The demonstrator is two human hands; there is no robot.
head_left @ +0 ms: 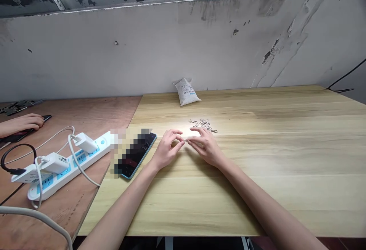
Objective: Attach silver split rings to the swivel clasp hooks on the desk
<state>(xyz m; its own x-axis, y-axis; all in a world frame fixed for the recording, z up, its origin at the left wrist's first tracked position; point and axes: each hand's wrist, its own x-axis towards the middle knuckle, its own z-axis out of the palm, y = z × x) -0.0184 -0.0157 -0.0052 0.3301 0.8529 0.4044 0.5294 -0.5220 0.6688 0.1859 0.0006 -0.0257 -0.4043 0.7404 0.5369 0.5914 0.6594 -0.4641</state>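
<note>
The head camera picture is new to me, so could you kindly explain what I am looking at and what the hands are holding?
This picture comes from a camera worn on a person's head, looking forward and down, so no machine is involved. The arms entering from below are the person's own: the left hand and the right hand. Their fingertips meet around a tiny metal piece. Just beyond lies a heap of small metal rings on a pale wooden table. A partly blurred phone lies to the left, and a white bag leans against the wall. On the neighbouring plywood table sits a power strip, and another person's hand rests at far left.
</note>
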